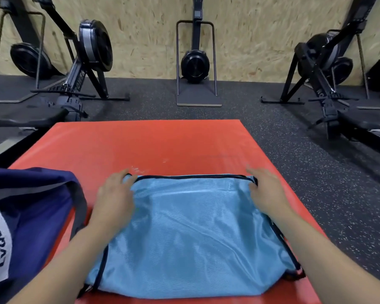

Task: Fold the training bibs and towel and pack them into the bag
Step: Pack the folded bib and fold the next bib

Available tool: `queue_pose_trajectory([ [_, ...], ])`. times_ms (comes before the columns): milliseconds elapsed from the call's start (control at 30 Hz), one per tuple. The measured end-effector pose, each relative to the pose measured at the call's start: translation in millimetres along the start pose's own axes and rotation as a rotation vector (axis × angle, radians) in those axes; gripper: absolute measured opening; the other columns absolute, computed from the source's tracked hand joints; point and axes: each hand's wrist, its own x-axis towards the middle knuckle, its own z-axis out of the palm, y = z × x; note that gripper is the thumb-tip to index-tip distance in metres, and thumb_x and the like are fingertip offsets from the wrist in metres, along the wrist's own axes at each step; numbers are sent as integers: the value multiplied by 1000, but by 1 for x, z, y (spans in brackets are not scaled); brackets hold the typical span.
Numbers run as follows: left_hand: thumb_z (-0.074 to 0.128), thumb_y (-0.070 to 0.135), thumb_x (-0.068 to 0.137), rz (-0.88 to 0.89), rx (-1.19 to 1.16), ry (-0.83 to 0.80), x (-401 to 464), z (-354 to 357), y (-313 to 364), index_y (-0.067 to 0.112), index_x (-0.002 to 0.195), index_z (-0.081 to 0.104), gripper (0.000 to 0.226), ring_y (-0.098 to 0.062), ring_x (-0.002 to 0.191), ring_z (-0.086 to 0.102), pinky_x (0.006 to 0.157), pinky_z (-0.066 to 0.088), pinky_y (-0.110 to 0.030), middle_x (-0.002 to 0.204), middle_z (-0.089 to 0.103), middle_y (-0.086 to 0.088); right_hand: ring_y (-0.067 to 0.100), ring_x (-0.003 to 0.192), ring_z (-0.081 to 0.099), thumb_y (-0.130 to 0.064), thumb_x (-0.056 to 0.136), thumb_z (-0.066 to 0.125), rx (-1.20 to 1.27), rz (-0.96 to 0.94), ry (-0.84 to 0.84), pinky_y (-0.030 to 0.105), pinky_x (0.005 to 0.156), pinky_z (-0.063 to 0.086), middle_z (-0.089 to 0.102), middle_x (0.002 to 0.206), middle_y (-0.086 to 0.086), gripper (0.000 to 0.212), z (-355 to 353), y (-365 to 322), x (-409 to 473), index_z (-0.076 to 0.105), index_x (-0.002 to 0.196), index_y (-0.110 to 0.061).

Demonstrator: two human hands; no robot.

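- Fingers (pixel 124 175) of my left hand (pixel 115 195) lie spread and fairly straight on the far left corner of the light blue bib (pixel 191 218); my right hand (pixel 266 189) rests likewise on the far right corner, pinching nothing.
- Bib lies flat at centre frame on the red mat (pixel 140 145).
- Navy bag (pixel 31 207) waits at lower left.
- I'd smooth outward and square the black-trimmed edges before folding.

Both forearms reach forward, left hand (pixel 114 194) and right hand (pixel 267 189) palm-down with fingers relaxed
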Motion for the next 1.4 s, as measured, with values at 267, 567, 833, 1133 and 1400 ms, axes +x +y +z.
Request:
queue_pose_trajectory([
  [267, 9, 47, 94, 183, -118, -159, -35, 39, 61, 11, 153, 36, 74, -21, 151, 24, 123, 15, -37, 162, 27, -3, 18, 155, 8, -45, 102, 17, -124, -483, -278, 45, 125, 4, 18, 166, 1, 62, 94, -117, -83, 25, 158, -18],
  [567, -6, 63, 85, 14, 36, -169, -27, 35, 0, 18, 160, 18, 91, -11, 154, 0, 124, 0, -35, 167, 7, 2, 17, 155, 3, -47, 104, 12, -339, -8, -123, 40, 125, 2, 10, 168, 3, 63, 45, 8, -15, 17, 160, -17],
  [833, 20, 41, 104, 175, -17, -116, -75, 28, 50, 1, 145, 47, 64, -25, 142, 41, 119, 7, -34, 153, 42, -10, 18, 151, 24, -49, 105, 11, -156, -438, -195, 44, 125, 15, 30, 162, 3, 65, 82, -95, -112, 35, 155, -14],
  [1133, 2, 58, 101, 58, 88, -115, -105, 18, 8, 1, 143, 50, 86, -27, 140, 45, 117, 13, -35, 152, 46, -12, 18, 155, 5, -51, 98, 6, -313, -141, -134, 33, 123, -3, 13, 167, 3, 73, 19, 24, -97, 19, 159, -14],
  [1400, 12, 48, 106, 194, -29, -116, -150, 13, 78, 5, 148, 41, 66, -8, 152, 7, 120, 5, -29, 155, 37, -5, 14, 140, 45, -51, 103, 29, -216, -457, -220, 35, 113, 20, 50, 150, -2, 57, 57, -60, -180, 54, 143, -18],
])
